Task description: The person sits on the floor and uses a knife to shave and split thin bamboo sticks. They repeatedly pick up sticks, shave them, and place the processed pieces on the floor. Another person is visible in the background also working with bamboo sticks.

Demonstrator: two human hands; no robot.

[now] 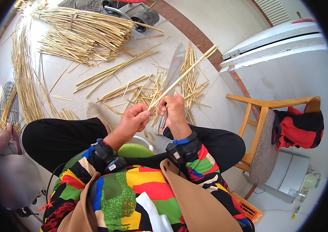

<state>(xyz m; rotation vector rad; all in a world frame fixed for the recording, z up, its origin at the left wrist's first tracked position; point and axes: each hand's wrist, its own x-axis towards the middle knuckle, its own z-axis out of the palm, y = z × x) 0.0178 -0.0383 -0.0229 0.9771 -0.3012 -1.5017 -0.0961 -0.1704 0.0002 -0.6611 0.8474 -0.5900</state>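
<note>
My left hand [135,119] pinches the lower end of a pale plant stalk [187,73] between thumb and fingers. The stalk slants up to the right and looks split or doubled at its far end. My right hand [172,113] grips the handle of a broad-bladed knife [175,68], its blade pointing up and away, and its fingers also touch the stalk. The stalk crosses in front of the blade. Beneath lies a heap of short cut stalks [193,84] on the tiled floor.
A tied bundle of long stalks [94,27] lies at the upper left, with more loose stalks [24,75] beside it. Another person's hand [9,127] is near a wire rack [10,100] at far left. A wooden chair [264,124] holding red-and-black clothing [297,129] stands at the right.
</note>
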